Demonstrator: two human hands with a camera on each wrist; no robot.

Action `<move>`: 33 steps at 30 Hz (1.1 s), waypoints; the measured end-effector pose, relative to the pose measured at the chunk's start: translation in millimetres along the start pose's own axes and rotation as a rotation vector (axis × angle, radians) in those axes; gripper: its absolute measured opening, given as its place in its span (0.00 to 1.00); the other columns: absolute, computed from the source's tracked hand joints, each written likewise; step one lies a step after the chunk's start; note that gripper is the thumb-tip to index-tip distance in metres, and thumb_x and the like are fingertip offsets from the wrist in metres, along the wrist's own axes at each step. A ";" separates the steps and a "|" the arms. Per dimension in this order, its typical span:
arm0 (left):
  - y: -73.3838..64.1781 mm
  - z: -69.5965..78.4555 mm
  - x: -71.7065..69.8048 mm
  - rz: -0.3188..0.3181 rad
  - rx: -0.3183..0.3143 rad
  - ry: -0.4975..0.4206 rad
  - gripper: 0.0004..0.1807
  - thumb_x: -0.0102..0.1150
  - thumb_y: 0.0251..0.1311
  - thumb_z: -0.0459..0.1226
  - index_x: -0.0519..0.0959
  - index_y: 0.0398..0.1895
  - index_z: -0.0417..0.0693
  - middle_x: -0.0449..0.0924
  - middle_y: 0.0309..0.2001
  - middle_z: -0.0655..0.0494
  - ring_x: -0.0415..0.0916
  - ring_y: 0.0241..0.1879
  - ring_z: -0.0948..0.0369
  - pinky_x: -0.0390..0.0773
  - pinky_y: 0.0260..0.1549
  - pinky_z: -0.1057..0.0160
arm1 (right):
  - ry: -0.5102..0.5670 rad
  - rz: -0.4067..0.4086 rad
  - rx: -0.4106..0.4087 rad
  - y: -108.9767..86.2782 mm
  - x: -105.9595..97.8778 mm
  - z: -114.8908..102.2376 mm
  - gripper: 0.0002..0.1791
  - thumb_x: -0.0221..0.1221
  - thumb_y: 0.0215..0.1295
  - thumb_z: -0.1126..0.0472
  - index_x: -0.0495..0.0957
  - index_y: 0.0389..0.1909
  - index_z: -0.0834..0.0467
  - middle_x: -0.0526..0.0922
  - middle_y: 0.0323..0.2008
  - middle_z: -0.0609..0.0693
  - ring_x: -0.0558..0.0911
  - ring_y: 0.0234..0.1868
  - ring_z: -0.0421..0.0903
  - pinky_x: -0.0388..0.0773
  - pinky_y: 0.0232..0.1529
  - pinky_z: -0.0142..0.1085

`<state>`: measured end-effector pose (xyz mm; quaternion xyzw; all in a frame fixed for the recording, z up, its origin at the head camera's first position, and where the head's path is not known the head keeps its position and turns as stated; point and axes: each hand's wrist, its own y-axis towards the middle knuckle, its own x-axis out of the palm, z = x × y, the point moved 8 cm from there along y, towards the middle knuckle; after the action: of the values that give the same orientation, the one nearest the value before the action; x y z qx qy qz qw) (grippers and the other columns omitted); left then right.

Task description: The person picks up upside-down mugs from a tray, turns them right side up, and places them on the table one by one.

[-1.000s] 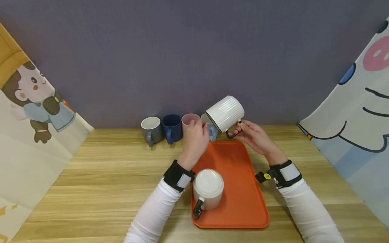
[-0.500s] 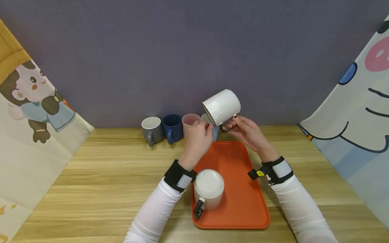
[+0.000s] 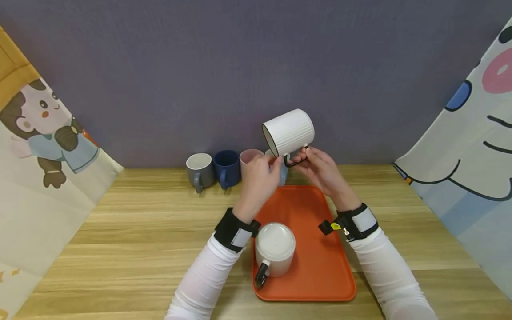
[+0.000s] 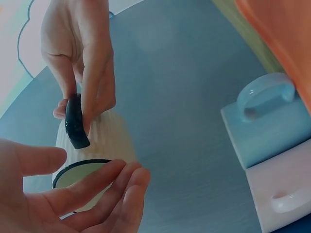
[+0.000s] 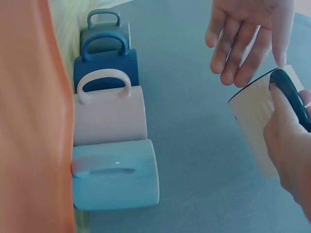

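My right hand (image 3: 320, 173) pinches the black handle (image 5: 290, 97) of a white ribbed mug (image 3: 290, 132), raised in front of the back wall. The mug lies tilted on its side, its black-edged mouth facing left. Just below that mouth is my left hand (image 3: 259, 181), thumb and fingers spread; in the left wrist view its fingers overlap the rim (image 4: 80, 165). Beneath the hands, an orange tray (image 3: 320, 275) bears a second white mug (image 3: 276, 244), upside down at its near left, with a black handle pointing toward me.
Along the wall stands a row of upright mugs: grey (image 3: 200, 171), dark blue (image 3: 226, 168), pink (image 3: 251, 156) and light blue (image 5: 116, 179). My left hand partly covers the pink and light blue ones. Printed cloths (image 3: 460, 164) hang at both sides of the wooden table (image 3: 152, 240).
My right hand has moved left and up with the white mug, which now lies closer to level. My left hand stays near the row, its fingers now close to the mug's rim.
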<state>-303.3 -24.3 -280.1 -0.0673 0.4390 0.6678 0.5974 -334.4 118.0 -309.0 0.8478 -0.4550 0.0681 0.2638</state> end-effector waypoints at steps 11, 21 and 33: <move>2.1 12.1 -13.0 0.013 -0.001 -0.037 0.17 0.50 0.67 0.45 0.82 0.31 0.44 0.81 0.28 0.52 0.77 0.32 0.57 0.76 0.32 0.61 | 0.066 0.079 -0.027 2.8 7.7 -6.4 0.11 0.36 0.77 0.63 0.66 0.39 0.62 0.72 0.34 0.49 0.76 0.41 0.42 0.76 0.49 0.32; 1.5 17.9 -10.1 -0.060 -0.049 -0.116 0.19 0.47 0.69 0.49 0.81 0.32 0.46 0.78 0.23 0.54 0.74 0.24 0.59 0.71 0.23 0.65 | 0.077 0.070 -0.077 0.8 24.1 -14.8 0.13 0.35 0.77 0.62 0.67 0.39 0.62 0.74 0.35 0.49 0.78 0.42 0.41 0.77 0.48 0.31; 0.3 18.2 -13.5 -0.003 -0.089 -0.270 0.21 0.47 0.69 0.48 0.78 0.24 0.45 0.66 0.14 0.56 0.65 0.14 0.61 0.61 0.15 0.67 | 0.161 0.061 -0.087 -2.5 34.6 -11.0 0.14 0.36 0.76 0.61 0.69 0.40 0.63 0.75 0.38 0.50 0.78 0.45 0.42 0.75 0.52 0.31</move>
<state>-291.9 -22.1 -260.6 -0.0041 0.3244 0.6889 0.6482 -311.0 99.3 -288.2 0.8131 -0.4604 0.1245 0.3337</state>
